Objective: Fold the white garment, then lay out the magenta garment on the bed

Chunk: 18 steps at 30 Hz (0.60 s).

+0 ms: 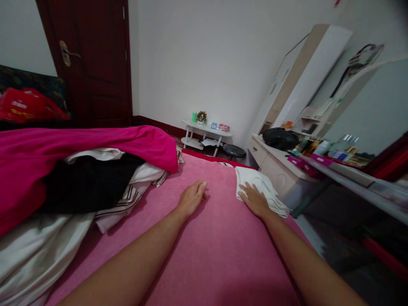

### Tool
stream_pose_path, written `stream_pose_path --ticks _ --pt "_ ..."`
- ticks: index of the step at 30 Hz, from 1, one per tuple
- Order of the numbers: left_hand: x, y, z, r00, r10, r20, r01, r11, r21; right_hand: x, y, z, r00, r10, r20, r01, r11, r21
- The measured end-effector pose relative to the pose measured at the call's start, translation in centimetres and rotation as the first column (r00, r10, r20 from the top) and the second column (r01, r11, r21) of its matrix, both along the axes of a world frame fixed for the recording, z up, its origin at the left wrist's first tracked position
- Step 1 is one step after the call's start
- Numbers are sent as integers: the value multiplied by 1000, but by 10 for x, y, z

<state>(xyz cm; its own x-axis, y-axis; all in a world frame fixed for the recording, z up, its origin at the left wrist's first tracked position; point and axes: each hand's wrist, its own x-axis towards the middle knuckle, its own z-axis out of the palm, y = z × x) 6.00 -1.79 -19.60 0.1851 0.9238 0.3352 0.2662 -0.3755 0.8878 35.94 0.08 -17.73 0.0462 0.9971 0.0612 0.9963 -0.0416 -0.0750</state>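
My right hand (254, 199) lies with fingers spread on a folded white cloth garment (263, 185), near the right edge of the pink bed cover (219, 246). The garment is flat, with its layers showing along the lower right side. Over the middle of the bed is my left hand (192, 199), empty, its fingers loosely bent and slightly apart. To its left sits a loose heap of clothes: a bright pink garment (149, 144) on top, a black one (89, 182), a white one with dark stripes (124, 202), and a whitish one (41, 250).
Right of the bed stands a white dresser (277, 170) with a black bag (280, 138) and several bottles. A small white table (207, 127) and a round stool (234, 151) are by the far wall. A red bag (28, 106) lies near the dark door (92, 63).
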Motion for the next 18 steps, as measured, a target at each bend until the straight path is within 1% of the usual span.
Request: stream_pose_path --ticks 1,2,3,5,6,7,8,10,12,15,18 --pt "0 0 0 1000 -2 -5 2 1000 3 -4 2 4 1000 0 10 1 999 -52" --pt "0 -1 0 1000 0 -10 0 1000 7 -7 5 9 1000 -4 18 5 998 -57" --pt "0 -1 1 1000 1 -16 -1 1000 11 -10 8 15 1000 -10 28 10 1000 -12" --pt "-1 -1 1 1000 1 -27 -1 1000 13 -13 11 21 996 -68 59 57 984 168" --pt "-1 -1 0 1000 1 -30 0 1000 10 -14 11 20 990 -124 64 105 964 242" --pt "-1 -1 0 1000 2 -30 -2 1000 6 -14 11 16 981 -182 60 159 948 275" --pt "-1 0 0 1000 4 -27 -4 1000 2 -15 9 9 971 -233 54 211 942 259" --pt "0 0 -1 1000 4 -9 -4 1000 -7 -16 4 -6 954 -295 51 283 945 166" --pt "0 2 -2 1000 -2 7 2 1000 -14 -17 -2 -18 949 -309 56 300 945 133" --pt "0 4 -4 1000 -3 -1 3 1000 -3 -23 -12 -23 948 -314 53 304 942 145" --pt "-1 4 -5 994 8 -109 1 997 77 -34 -28 -21 936 -351 37 343 930 132"
